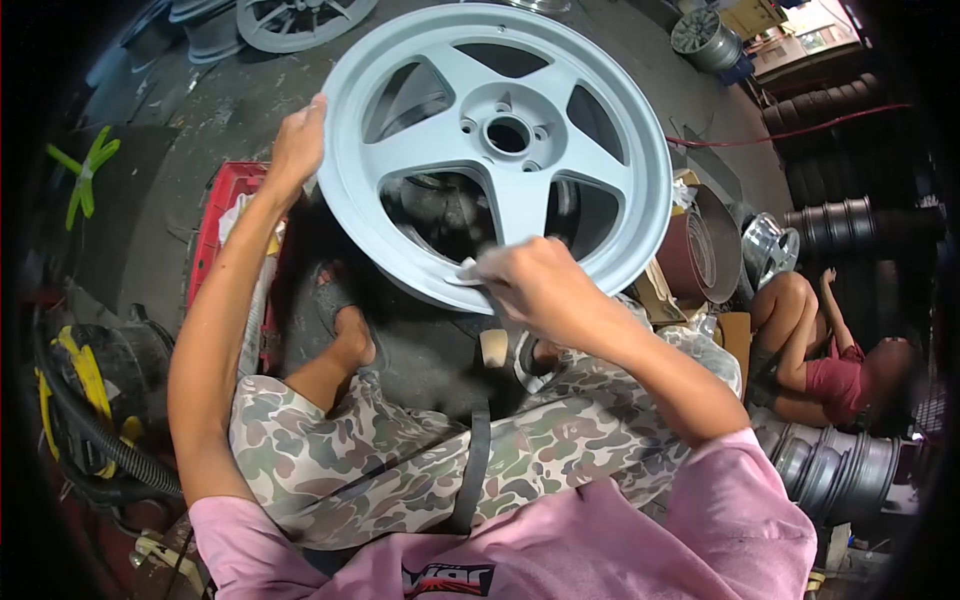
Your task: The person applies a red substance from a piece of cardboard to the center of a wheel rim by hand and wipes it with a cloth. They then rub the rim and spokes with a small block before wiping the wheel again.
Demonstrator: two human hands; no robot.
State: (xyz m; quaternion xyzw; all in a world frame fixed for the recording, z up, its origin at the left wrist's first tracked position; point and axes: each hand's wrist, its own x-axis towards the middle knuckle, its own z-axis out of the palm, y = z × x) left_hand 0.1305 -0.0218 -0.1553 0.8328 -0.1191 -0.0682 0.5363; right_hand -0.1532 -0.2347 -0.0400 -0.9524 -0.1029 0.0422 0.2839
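A pale blue-grey five-spoke wheel rim (420,160) is propped up in front of me, its face turned toward me. My left hand (299,142) grips the outer lip on the left side, fingers wrapped behind the edge. Low on the rim, my right hand (530,280) presses a small whitish piece (468,272), perhaps sandpaper or cloth, against the inner lip. That hand is slightly blurred, and its fingertips are partly hidden. Through the spoke openings, a dark rounded object (440,215) shows behind the wheel.
A red crate (232,185) stands at left, near a black and yellow machine with a hose (120,455). At right are a brown abrasive roll (700,245), stacked metal rims (840,465) and a seated person in a red shirt (835,385). A small tan block (494,347) lies below the wheel.
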